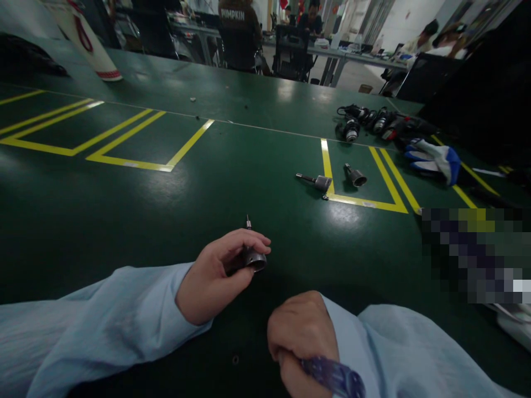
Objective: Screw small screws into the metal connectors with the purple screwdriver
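My left hand [224,271] is closed around a grey metal hole saw [256,260], its open rim facing toward me and its thin shank sticking out beyond my fingers. Close by on the right, my right hand [305,326] is a fist around a tool with a shiny blue-purple handle [334,377]; the tool's other end is hidden. Farther off lie two more hole saws: one with a long shank [322,183] rests across the yellow tape, and a second one [355,177] sits inside the taped box. A small ring [235,360] lies near the front.
Yellow tape [128,164] marks boxes on the dark green table [249,177]. Dark power tools [352,130] and a blue-and-white glove [435,160] lie at the back right. A pale cloth-like object [89,44] stands back left. People sit at desks beyond. A patch at right is pixelated.
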Tool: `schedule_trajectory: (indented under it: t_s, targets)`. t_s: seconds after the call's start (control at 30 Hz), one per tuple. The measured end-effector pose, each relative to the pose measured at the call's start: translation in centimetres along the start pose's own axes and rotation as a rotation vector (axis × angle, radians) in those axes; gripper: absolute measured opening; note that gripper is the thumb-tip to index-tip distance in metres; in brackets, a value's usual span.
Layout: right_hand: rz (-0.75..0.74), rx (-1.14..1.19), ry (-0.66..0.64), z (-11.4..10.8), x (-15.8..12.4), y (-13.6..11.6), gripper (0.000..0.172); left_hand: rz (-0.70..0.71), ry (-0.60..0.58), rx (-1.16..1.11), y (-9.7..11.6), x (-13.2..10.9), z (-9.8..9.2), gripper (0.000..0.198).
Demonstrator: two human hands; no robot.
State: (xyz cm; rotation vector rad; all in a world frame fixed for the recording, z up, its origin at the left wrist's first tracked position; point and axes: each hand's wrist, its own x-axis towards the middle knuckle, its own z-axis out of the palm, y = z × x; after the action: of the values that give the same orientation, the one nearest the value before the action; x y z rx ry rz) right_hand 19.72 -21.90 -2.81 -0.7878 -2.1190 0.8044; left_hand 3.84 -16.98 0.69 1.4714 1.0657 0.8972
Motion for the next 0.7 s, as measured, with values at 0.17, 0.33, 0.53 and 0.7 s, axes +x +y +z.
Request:
schedule_trajectory:
  t_s: [0.17,0.33,0.53,0.7]
  targets:
    - [-0.06,0.03,-0.004,-1.6,1.1,-0.8,0.016,-0.039,0.01,-0.194,0.2,0.0,-0.1,0.02]
    - [0.02,0.092,0.177,-2.9,2.0,-1.3,0.016,-0.037,0.005,-0.282,0.1,0.0,-0.1,0.023]
    - [0.035,-0.002,0.255,-2.7,2.4,-0.9,0.017,-0.061,-0.011,-0.294,0.5,-0.1,0.2,0.03]
    - [0.018,-0.013,0.243,-2.4,2.6,-0.5,0.016,-0.037,0.013,-0.253,0.3,-0.3,0.5,0.023]
